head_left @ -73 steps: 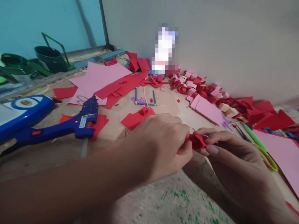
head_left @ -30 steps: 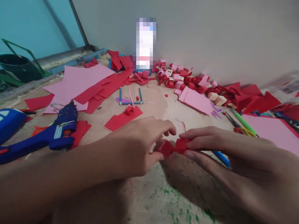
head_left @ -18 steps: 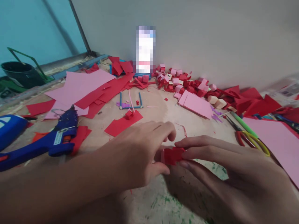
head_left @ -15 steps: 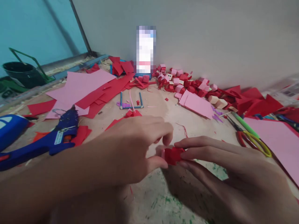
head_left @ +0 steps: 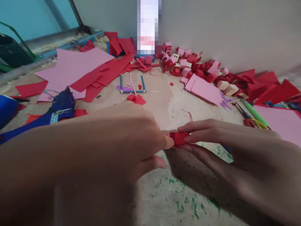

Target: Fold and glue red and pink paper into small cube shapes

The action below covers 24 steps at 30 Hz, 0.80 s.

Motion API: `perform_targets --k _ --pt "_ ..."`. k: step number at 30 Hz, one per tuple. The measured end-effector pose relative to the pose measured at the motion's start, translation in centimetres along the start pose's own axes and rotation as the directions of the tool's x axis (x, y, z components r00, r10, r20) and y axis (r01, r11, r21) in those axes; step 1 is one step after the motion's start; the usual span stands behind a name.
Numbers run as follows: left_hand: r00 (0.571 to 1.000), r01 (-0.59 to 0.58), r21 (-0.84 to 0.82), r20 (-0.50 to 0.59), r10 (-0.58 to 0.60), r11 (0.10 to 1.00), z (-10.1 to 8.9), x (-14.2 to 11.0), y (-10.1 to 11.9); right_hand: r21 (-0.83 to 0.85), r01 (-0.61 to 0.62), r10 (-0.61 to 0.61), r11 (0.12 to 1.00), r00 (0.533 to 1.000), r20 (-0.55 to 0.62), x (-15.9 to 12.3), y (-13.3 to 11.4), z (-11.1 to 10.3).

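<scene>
Right hand (head_left: 249, 157) pinches a small red paper piece (head_left: 180, 139) between thumb and fingers; left hand (head_left: 138, 135) has its index fingertip against the piece's left end, thumb apart below. Piece lies between both hands, nearer than the pink paper stack (head_left: 204, 90).

Left hand (head_left: 138, 131) and right hand (head_left: 249, 157) — fingertips close together.
Left forearm slants from eight o'clock, thumb apart, finger toward four; the right, from four, pinches toward nine.

the red piece (head_left: 180, 139) looks like matt paper, the glue gun (head_left: 61, 103) plastic.
</scene>
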State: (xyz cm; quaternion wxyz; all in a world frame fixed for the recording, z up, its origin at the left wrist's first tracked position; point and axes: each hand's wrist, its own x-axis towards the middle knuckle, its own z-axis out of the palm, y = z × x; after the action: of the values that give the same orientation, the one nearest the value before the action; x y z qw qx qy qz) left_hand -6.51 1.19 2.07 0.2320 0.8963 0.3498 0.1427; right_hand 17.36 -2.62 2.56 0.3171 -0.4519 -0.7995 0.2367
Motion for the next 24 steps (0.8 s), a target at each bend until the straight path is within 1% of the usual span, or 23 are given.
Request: perform_targets --k 1,2,3,4,7,9,11,15,17,20,21,24 --pt "0.993 -0.026 0.028 0.119 0.023 0.999 -0.13 0.12 0.02 -0.008 0.021 -0.021 1.000 1.000 0.008 0.02 0.02 -0.02" --pt "0.982 -0.034 0.037 0.189 0.027 0.999 -0.28 0.26 0.10 -0.013 0.047 -0.046 0.999 0.999 0.019 0.04 0.05 -0.06" --pt "0.973 -0.027 0.052 0.230 0.014 0.998 -0.44 0.41 0.24 -0.018 0.063 -0.062 0.998 0.998 0.026 0.07 0.08 -0.10" --pt "0.970 -0.021 0.074 0.244 0.002 0.997 -0.57 0.56 0.40 -0.019 0.073 -0.072 0.997 0.997 0.029 0.09 0.11 -0.13" --pt "0.968 -0.024 0.161 0.252 -0.017 0.987 -0.74 0.95 0.84 -0.019 0.082 -0.081 0.996 0.996 0.020 0.14 0.12 -0.15" --pt "0.963 -0.020 0.185 0.269 -0.031 0.982 -0.72 1.07 0.92 -0.021 0.079 -0.079 0.997 0.997 0.017 0.18 0.08 -0.07" --pt "0.963 -0.025 0.168 0.268 -0.021 0.986 -0.70 1.00 0.81 -0.024 0.067 -0.066 0.997 0.998 0.022 0.24 0.07 0.03" --pt "0.981 -0.080 0.143 0.189 0.053 0.986 -0.60 0.49 0.37 -0.011 0.056 -0.056 0.998 0.998 0.033 0.41 0.13 0.14" --pt "0.981 -0.064 0.106 0.187 0.044 0.992 -0.45 0.30 0.32 0.001 0.053 -0.053 0.999 0.998 0.028 0.45 0.12 0.13" --pt "0.980 -0.021 0.018 0.196 0.017 1.000 -0.26 0.25 0.63 0.000 0.051 -0.051 0.999 0.998 0.021 0.37 0.00 0.10" --pt "0.978 -0.008 0.018 0.208 0.004 1.000 -0.23 0.28 0.75 -0.005 0.048 -0.048 0.999 0.999 0.014 0.32 -0.04 0.10" --pt "0.962 -0.003 0.094 0.271 -0.022 0.996 -0.12 0.15 0.72 -0.019 0.035 -0.035 0.999 0.999 -0.012 0.19 -0.16 0.16"
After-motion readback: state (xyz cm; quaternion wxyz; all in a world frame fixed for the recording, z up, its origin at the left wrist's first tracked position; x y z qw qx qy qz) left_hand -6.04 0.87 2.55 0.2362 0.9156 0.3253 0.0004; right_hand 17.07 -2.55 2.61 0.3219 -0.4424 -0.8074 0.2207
